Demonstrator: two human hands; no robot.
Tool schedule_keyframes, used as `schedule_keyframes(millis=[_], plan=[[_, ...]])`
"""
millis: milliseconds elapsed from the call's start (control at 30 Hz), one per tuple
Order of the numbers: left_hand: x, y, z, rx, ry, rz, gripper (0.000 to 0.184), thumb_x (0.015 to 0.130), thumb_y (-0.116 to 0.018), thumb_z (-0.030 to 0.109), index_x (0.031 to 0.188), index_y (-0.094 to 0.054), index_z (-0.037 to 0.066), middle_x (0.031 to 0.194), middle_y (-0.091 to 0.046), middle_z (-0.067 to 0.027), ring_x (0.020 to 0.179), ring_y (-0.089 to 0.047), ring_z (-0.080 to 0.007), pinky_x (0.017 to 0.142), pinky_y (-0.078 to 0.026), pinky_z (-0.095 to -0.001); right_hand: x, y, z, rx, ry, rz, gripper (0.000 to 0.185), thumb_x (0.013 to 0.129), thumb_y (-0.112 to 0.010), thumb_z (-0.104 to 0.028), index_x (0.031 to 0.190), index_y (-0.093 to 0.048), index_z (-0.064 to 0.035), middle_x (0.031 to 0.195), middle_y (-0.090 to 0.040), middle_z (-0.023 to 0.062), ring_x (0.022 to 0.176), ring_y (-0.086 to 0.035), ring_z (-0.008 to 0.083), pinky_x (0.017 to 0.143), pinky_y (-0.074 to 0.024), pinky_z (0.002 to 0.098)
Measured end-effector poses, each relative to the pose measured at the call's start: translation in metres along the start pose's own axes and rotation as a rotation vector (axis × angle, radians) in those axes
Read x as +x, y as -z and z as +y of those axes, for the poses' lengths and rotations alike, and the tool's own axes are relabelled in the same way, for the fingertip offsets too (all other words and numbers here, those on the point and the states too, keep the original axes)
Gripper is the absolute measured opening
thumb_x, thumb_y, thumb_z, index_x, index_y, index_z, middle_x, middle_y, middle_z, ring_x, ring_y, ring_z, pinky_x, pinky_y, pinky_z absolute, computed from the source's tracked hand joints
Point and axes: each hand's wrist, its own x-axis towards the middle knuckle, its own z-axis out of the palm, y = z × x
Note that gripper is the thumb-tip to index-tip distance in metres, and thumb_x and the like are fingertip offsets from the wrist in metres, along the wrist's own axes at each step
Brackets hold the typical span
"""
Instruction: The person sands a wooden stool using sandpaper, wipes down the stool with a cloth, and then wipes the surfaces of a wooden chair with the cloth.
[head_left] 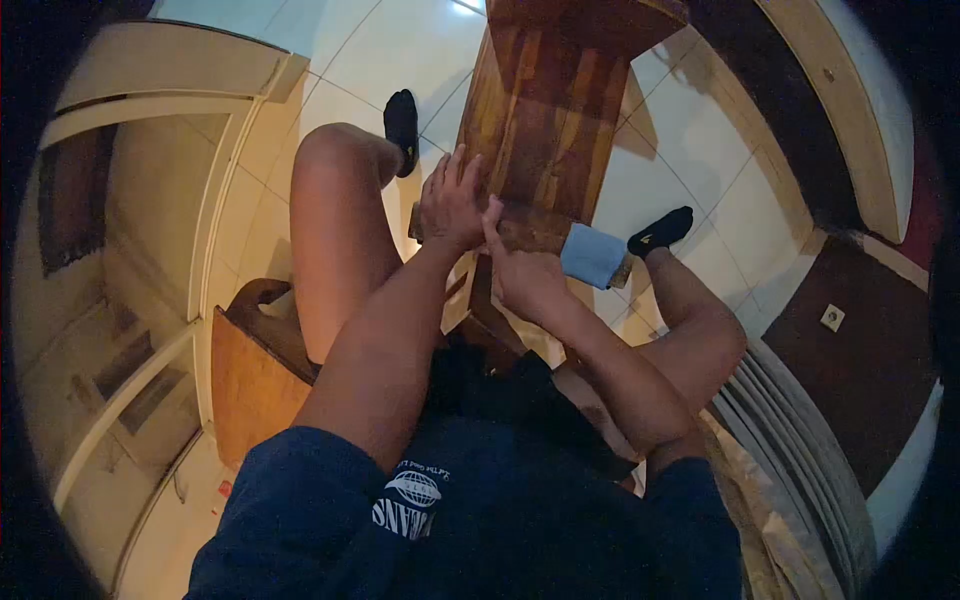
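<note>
My left hand [452, 203] lies palm down over the near end of a brown wooden bench [540, 140], its fingers spread and nothing visible in it. Beside it, my right hand [527, 282] stretches its index finger up against the thumb side of my left hand. The other right fingers are mostly hidden beneath that hand, and no held thing shows. A folded light blue cloth [594, 254] rests on the right end of the bench's near edge, just right of my right hand and apart from it.
My legs straddle the bench, with black-socked feet [402, 130] on the tiled floor [350, 65]. A glass-paned cabinet [150, 200] stands at left, by a wooden chair part [255, 375]. On the right are a dark panel [850, 350] and hanging grey fabric [800, 430].
</note>
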Motion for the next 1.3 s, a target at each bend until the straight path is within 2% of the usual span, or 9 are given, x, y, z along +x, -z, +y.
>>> schedule_keyframes(millis=[400,533,633,667,767,900,1067,1167,1300], plan=[[0.001,0.003,0.003,-0.035,0.019,-0.014,0.076,0.077,-0.069,0.038,0.146,-0.049,0.013,0.155,-0.039,-0.0154,0.145,-0.034,-0.0363,0.118,-0.028,-0.0497,-0.010,0.010,0.002,0.012,0.008,-0.068,0.096,0.085,-0.063,-0.019,0.159,-0.006,0.0008,0.081,-0.072,0.0219,0.073,-0.071,0.0381,0.064,-0.0549,0.0502],[0.002,0.006,0.006,0.013,-0.024,0.088,0.066,0.076,-0.069,0.038,0.135,-0.056,0.010,0.140,-0.051,-0.0165,0.133,-0.045,-0.0356,0.112,-0.034,-0.0501,-0.009,-0.005,0.010,0.019,0.004,-0.046,0.097,0.083,-0.067,-0.021,0.159,-0.010,0.0000,0.085,-0.071,0.0231,0.079,-0.072,0.0394,0.069,-0.0553,0.0506],[0.003,0.013,0.008,0.036,0.016,-0.040,0.053,0.075,-0.069,0.038,0.118,-0.061,0.007,0.118,-0.059,-0.0159,0.115,-0.054,-0.0337,0.100,-0.040,-0.0492,-0.011,-0.005,0.011,0.022,-0.013,-0.074,0.089,0.083,-0.068,-0.022,0.155,-0.021,0.0004,0.089,-0.071,0.0240,0.084,-0.071,0.0412,0.073,-0.0549,0.0522],[0.003,0.013,0.009,0.036,0.017,-0.039,0.053,0.075,-0.069,0.038,0.118,-0.061,0.007,0.118,-0.059,-0.0159,0.115,-0.054,-0.0337,0.100,-0.040,-0.0492,-0.010,-0.004,0.012,0.021,-0.012,-0.074,0.089,0.083,-0.068,-0.022,0.155,-0.021,0.0004,0.089,-0.071,0.0240,0.084,-0.071,0.0412,0.073,-0.0549,0.0522],[0.004,0.010,0.009,0.079,0.024,-0.051,0.039,0.075,-0.069,0.038,0.099,-0.064,0.007,0.098,-0.061,-0.0131,0.100,-0.057,-0.0316,0.089,-0.041,-0.0473,-0.005,-0.003,0.014,0.074,0.002,-0.117,0.073,0.084,-0.068,-0.024,0.145,-0.035,0.0012,0.092,-0.071,0.0237,0.087,-0.070,0.0424,0.077,-0.0544,0.0529],[0.002,0.008,0.007,0.021,0.056,-0.073,0.033,0.076,-0.067,0.039,0.089,-0.068,0.008,0.090,-0.064,-0.0125,0.097,-0.059,-0.0311,0.088,-0.042,-0.0468,-0.006,0.009,0.010,0.094,-0.016,-0.143,0.058,0.086,-0.067,-0.026,0.132,-0.043,0.0006,0.094,-0.070,0.0242,0.090,-0.070,0.0436,0.078,-0.0539,0.0531],[0.000,0.003,0.004,0.001,0.024,-0.045,0.032,0.078,-0.066,0.040,0.078,-0.069,0.008,0.083,-0.067,-0.0121,0.089,-0.063,-0.0316,0.085,-0.043,-0.0465,-0.006,-0.002,0.014,0.104,0.001,-0.065,0.055,0.087,-0.067,-0.027,0.129,-0.043,-0.0014,0.096,-0.070,0.0244,0.092,-0.069,0.0443,0.080,-0.0532,0.0534],[-0.001,0.001,0.001,-0.044,-0.023,-0.014,0.029,0.080,-0.068,0.038,0.073,-0.068,0.010,0.072,-0.066,-0.0108,0.077,-0.066,-0.0323,0.076,-0.046,-0.0460,-0.006,0.003,0.013,0.108,-0.002,-0.120,0.058,0.087,-0.067,-0.027,0.132,-0.041,-0.0019,0.100,-0.069,0.0255,0.095,-0.068,0.0444,0.083,-0.0522,0.0544],[0.000,0.002,0.003,-0.025,0.019,-0.091,0.030,0.080,-0.068,0.039,0.075,-0.069,0.010,0.072,-0.067,-0.0123,0.078,-0.067,-0.0336,0.077,-0.048,-0.0470,-0.005,0.000,0.014,0.117,0.008,-0.095,0.058,0.087,-0.067,-0.027,0.133,-0.041,-0.0021,0.102,-0.069,0.0259,0.096,-0.068,0.0440,0.084,-0.0519,0.0545]])
